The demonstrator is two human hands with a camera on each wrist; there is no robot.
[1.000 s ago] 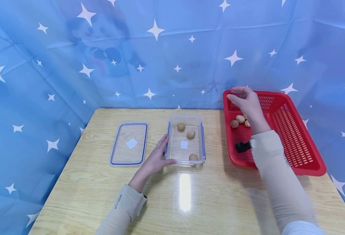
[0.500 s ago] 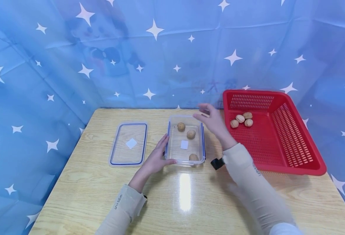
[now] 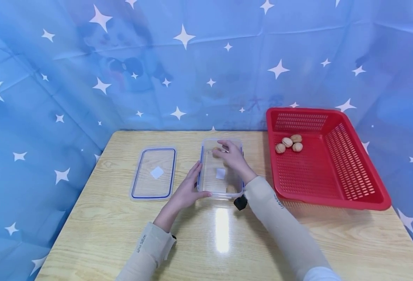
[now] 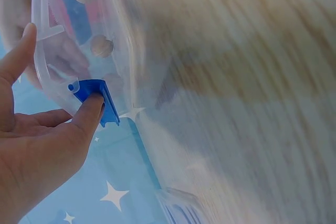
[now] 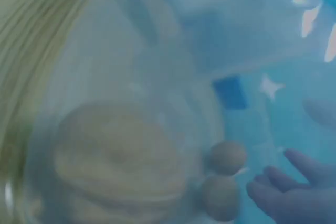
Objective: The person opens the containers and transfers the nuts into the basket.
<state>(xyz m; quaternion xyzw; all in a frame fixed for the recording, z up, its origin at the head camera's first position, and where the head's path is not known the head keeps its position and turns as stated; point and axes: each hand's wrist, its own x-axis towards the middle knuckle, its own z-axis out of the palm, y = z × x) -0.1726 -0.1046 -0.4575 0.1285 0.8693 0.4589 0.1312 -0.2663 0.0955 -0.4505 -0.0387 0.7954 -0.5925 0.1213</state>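
A clear plastic food container (image 3: 202,179) with blue side latches stands on the table. My left hand (image 3: 186,190) rests against its front left corner, fingers along the side and thumb at the front; in the left wrist view a finger presses a blue latch (image 4: 102,98). My right hand (image 3: 232,157) is over the container's far half, fingers apart and nothing visible between them. Beside its fingertips lie two walnuts (image 5: 228,157), largely covered by the hand in the head view. Another walnut (image 3: 231,189) sits in the container's near right corner.
A red perforated basket (image 3: 308,171) stands to the right, with several walnuts (image 3: 287,143) in its far left part. The container's lid (image 3: 153,173), edged with a blue seal, lies flat on the left of the table (image 3: 97,218). A blue star-patterned curtain (image 3: 199,93) hangs behind.
My right hand has moved left from above the red basket to the inside of the container. The left hand stays at the container's corner.
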